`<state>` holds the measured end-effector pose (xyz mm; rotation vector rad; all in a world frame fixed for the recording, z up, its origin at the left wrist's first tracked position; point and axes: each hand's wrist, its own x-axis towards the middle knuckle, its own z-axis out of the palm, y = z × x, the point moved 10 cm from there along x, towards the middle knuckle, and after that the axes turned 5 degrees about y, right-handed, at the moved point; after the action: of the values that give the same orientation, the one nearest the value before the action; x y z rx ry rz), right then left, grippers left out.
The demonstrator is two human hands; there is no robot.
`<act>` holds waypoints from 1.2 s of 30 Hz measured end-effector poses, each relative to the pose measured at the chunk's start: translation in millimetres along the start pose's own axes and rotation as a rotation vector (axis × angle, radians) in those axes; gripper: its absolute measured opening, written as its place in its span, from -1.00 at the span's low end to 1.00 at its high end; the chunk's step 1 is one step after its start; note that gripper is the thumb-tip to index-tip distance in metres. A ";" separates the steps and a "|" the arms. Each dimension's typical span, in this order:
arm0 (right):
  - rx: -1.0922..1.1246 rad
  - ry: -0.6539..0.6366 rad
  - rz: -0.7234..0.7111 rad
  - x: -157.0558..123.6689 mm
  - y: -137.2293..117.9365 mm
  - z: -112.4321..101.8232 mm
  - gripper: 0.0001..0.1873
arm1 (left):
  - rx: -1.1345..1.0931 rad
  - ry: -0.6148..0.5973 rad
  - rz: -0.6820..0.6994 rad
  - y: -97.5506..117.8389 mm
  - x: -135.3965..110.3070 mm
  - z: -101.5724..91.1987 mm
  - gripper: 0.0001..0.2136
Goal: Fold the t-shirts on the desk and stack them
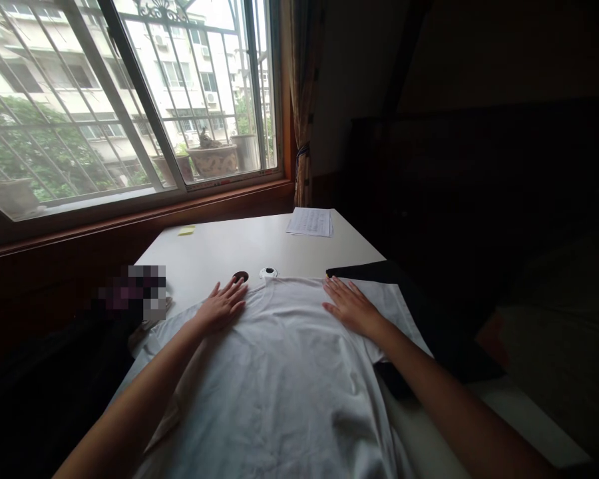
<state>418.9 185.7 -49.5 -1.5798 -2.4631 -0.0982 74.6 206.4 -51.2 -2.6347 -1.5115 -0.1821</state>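
Note:
A white shirt (284, 352) lies spread over the table, its body running down toward me with soft wrinkles. My left hand (221, 306) rests flat on its upper left part, fingers spread. Near those fingertips is a dark round thing (240, 275), perhaps a hole in the tabletop. Flat on the shirt's upper right part lies my right hand (350, 307), fingers stretched forward. A small white ring-shaped thing (268, 272) with a dark centre sits at the shirt's top edge. Dark cloth (379, 269) shows beyond and under the shirt's right side.
The white table (229, 243) carries printed papers (310, 221) and a yellow note (186, 230) at its far end. A barred window (130, 100) and a curtain (302, 100) stand behind it. Dark cloth (80, 359) fills the left; the right side is too dark to make out.

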 end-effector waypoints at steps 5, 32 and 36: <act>-0.017 -0.025 0.007 0.8 0.5 2.0 -0.29 | -0.013 -0.027 -0.312 -108.5 -63.1 6.9 -0.38; 0.206 -0.089 -0.086 89.0 -145.2 38.9 -0.19 | -0.019 0.025 -0.273 -27.2 -69.5 4.6 -0.39; 0.159 -0.058 -0.031 86.9 -107.4 37.6 -0.23 | -0.047 -0.029 -0.249 -28.7 -51.5 6.7 -0.36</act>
<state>281.4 224.1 -61.2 -1.4985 -2.4711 0.1374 24.3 177.9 -64.9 -2.4856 -1.8647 -0.2017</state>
